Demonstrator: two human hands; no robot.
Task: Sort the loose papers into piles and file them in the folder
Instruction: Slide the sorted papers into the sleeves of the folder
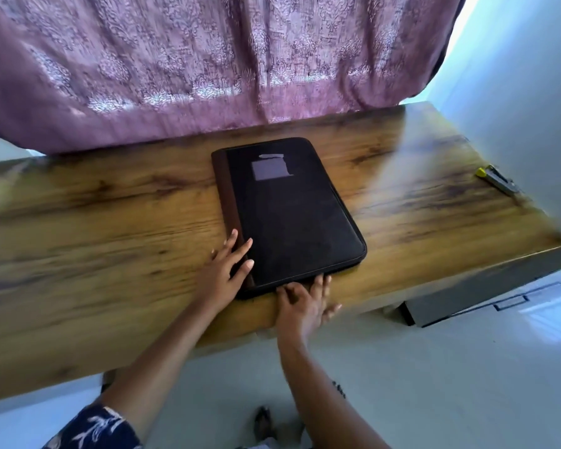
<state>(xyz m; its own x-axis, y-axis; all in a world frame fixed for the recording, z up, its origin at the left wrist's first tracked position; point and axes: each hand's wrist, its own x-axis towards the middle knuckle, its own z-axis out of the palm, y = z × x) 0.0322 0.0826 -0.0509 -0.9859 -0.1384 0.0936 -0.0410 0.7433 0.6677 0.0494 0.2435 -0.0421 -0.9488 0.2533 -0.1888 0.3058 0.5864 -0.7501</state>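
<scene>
A closed black folder with a brown spine and a grey label lies flat in the middle of the wooden table. My left hand rests with straight fingers on the folder's near left corner, over the spine. My right hand touches the folder's near edge, fingers stretched toward it, thumb off to the right. No loose papers are in view.
A stapler with a yellow end lies at the table's far right corner. A purple patterned curtain hangs behind the table. A grey drawer unit stands under the table's right end.
</scene>
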